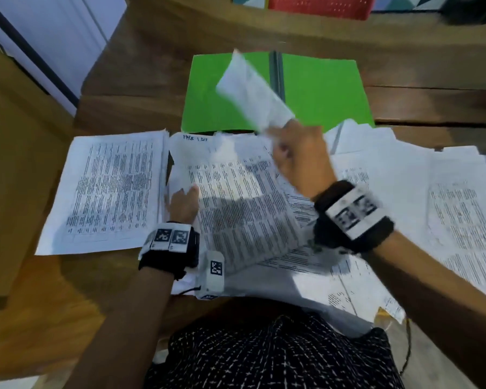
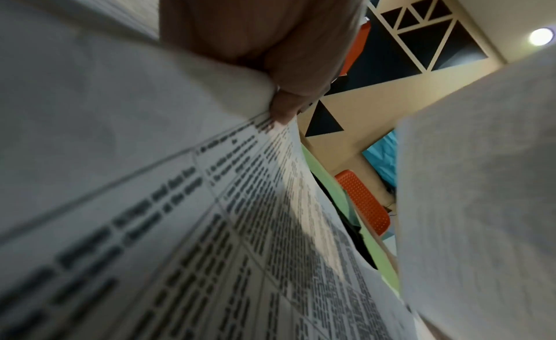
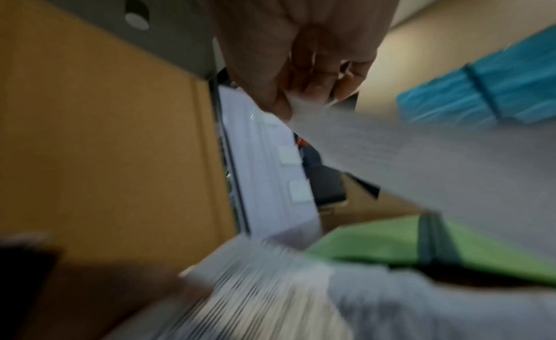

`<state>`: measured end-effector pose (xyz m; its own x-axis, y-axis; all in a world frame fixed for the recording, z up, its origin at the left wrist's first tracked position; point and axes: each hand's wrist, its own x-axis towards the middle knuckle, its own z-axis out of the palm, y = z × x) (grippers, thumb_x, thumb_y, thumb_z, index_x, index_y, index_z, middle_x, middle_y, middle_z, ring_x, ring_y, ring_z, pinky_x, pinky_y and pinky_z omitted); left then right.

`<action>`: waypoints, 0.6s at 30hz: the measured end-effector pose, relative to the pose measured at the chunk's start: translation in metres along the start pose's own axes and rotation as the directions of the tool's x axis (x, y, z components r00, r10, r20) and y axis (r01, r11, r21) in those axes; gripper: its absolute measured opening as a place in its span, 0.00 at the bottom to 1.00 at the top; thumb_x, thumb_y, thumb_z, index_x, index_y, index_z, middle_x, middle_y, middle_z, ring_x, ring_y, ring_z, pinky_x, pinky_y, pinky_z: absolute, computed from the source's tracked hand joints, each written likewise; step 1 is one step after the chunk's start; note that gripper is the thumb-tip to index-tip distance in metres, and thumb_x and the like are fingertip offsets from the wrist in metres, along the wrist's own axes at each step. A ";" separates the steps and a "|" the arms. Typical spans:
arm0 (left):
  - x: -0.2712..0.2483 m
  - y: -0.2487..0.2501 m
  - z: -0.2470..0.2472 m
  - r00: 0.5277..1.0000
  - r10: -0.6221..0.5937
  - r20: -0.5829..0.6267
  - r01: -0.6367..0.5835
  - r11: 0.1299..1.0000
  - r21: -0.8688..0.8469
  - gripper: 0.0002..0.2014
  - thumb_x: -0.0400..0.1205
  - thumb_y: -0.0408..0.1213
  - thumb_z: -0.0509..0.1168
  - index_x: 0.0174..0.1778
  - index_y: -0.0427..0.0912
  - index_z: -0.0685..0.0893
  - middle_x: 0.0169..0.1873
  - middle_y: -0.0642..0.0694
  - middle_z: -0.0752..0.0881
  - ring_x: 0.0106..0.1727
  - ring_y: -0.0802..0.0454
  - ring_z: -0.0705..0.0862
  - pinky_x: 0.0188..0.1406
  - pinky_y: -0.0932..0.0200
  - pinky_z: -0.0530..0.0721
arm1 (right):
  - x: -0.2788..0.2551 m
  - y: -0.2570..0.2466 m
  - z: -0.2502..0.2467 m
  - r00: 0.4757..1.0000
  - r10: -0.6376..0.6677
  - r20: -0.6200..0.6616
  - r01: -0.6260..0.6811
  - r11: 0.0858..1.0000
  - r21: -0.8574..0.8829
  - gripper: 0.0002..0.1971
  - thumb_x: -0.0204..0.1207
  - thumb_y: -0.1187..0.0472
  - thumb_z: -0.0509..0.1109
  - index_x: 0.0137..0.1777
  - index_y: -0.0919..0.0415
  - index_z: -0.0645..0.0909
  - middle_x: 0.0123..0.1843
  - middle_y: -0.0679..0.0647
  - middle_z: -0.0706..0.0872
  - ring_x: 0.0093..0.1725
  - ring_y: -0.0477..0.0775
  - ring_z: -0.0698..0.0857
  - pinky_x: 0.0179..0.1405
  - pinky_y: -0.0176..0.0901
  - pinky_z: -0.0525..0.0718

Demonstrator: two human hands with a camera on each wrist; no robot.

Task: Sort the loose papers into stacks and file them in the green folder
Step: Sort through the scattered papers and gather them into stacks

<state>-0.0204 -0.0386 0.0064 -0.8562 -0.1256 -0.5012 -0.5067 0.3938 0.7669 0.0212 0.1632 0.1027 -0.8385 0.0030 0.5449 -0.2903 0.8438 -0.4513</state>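
Note:
The green folder lies open on the far side of the wooden desk. My right hand pinches a white sheet by its corner and holds it raised and tilted above the folder; the right wrist view shows the fingers curled on that blurred sheet. My left hand grips the left edge of the middle stack of printed pages. In the left wrist view the thumb pinches the top printed sheet. A neat stack lies to the left.
Loose overlapping papers spread over the right part of the desk and down to its near edge. A red basket stands beyond the desk's far rim. Bare wood shows left of the folder.

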 end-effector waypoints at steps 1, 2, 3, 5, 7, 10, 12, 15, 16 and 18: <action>-0.006 0.003 0.001 0.999 -0.003 0.038 0.006 0.997 -0.075 0.28 0.83 0.57 0.53 0.50 0.32 0.83 0.47 0.31 0.84 0.56 0.39 0.81 0.65 0.47 0.76 | -0.014 -0.010 0.017 0.993 -0.002 0.121 0.002 1.000 -0.006 0.14 0.64 0.67 0.59 0.38 0.64 0.87 0.28 0.63 0.83 0.25 0.60 0.82 0.35 0.46 0.81; -0.010 0.004 0.002 0.997 -0.002 0.080 0.017 0.984 -0.179 0.36 0.78 0.69 0.50 0.52 0.38 0.83 0.50 0.33 0.84 0.57 0.42 0.80 0.63 0.50 0.75 | -0.028 -0.016 0.034 0.967 0.032 0.254 -0.032 0.999 -0.003 0.12 0.64 0.69 0.60 0.37 0.65 0.86 0.28 0.62 0.83 0.26 0.61 0.81 0.39 0.50 0.81; -0.015 0.006 0.003 0.994 -0.008 0.112 0.037 0.965 -0.261 0.42 0.71 0.76 0.46 0.57 0.43 0.81 0.61 0.36 0.82 0.59 0.44 0.81 0.66 0.50 0.76 | -0.040 -0.021 0.047 0.913 0.097 0.397 -0.107 0.994 0.003 0.10 0.66 0.71 0.61 0.37 0.67 0.84 0.30 0.62 0.82 0.29 0.61 0.80 0.42 0.51 0.80; -0.020 0.003 0.004 0.986 0.022 0.167 0.032 0.949 -0.315 0.37 0.68 0.78 0.40 0.56 0.55 0.75 0.65 0.52 0.72 0.49 0.59 0.79 0.59 0.61 0.75 | -0.061 -0.026 0.067 0.771 0.191 0.608 -0.275 0.960 0.048 0.09 0.74 0.71 0.61 0.36 0.70 0.80 0.30 0.60 0.77 0.33 0.58 0.75 0.39 0.44 0.73; -0.021 -0.002 0.007 0.967 0.034 0.254 0.040 0.959 -0.280 0.25 0.73 0.74 0.43 0.41 0.59 0.72 0.49 0.57 0.76 0.40 0.65 0.74 0.54 0.60 0.74 | -0.073 -0.030 0.077 0.687 0.197 0.700 -0.387 0.914 0.123 0.12 0.80 0.67 0.62 0.39 0.73 0.82 0.29 0.59 0.77 0.30 0.54 0.71 0.32 0.38 0.66; -0.022 -0.007 0.010 0.969 0.054 0.241 -0.019 0.989 -0.145 0.24 0.76 0.68 0.53 0.34 0.50 0.76 0.33 0.49 0.80 0.36 0.53 0.79 0.46 0.58 0.79 | -0.067 -0.022 0.074 0.559 0.249 0.791 -0.595 0.785 0.173 0.21 0.82 0.56 0.61 0.32 0.70 0.80 0.28 0.60 0.78 0.30 0.56 0.74 0.34 0.36 0.72; -0.022 -0.009 0.008 0.979 0.087 0.183 -0.072 0.994 -0.085 0.17 0.77 0.54 0.66 0.34 0.44 0.79 0.29 0.46 0.81 0.31 0.52 0.78 0.31 0.67 0.80 | -0.056 -0.005 0.068 0.579 0.351 0.736 -0.662 0.729 0.173 0.22 0.82 0.55 0.62 0.43 0.78 0.82 0.41 0.72 0.86 0.39 0.64 0.81 0.45 0.48 0.78; -0.016 -0.020 0.003 0.975 0.165 0.147 -0.170 0.985 0.023 0.12 0.64 0.45 0.66 0.33 0.39 0.80 0.35 0.37 0.81 0.39 0.48 0.78 0.39 0.54 0.80 | -0.039 0.031 0.062 0.615 0.581 0.533 -0.670 0.742 -0.034 0.20 0.75 0.59 0.68 0.65 0.67 0.78 0.65 0.65 0.81 0.61 0.61 0.81 0.67 0.53 0.77; -0.012 -0.026 0.001 0.971 0.169 0.167 -0.177 0.983 0.038 0.15 0.62 0.46 0.66 0.35 0.37 0.80 0.36 0.36 0.80 0.41 0.48 0.78 0.41 0.50 0.80 | -0.037 0.044 0.062 0.596 0.639 0.487 -0.685 0.720 -0.106 0.26 0.71 0.55 0.71 0.68 0.64 0.74 0.64 0.62 0.81 0.62 0.62 0.80 0.66 0.59 0.79; -0.012 -0.027 -0.002 0.962 0.146 0.231 -0.147 0.989 -0.016 0.13 0.68 0.41 0.70 0.40 0.34 0.82 0.37 0.36 0.80 0.41 0.47 0.80 0.42 0.52 0.77 | -0.035 0.066 0.063 0.538 0.709 0.456 -0.724 0.666 -0.180 0.41 0.62 0.46 0.75 0.72 0.64 0.66 0.63 0.59 0.80 0.63 0.61 0.79 0.67 0.66 0.78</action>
<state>0.0037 -0.0498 -0.0073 -0.8744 0.1468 -0.4624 -0.3772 0.3935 0.8383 0.0022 0.1850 0.0100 -0.8674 0.3549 -0.3489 0.4969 0.6565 -0.5675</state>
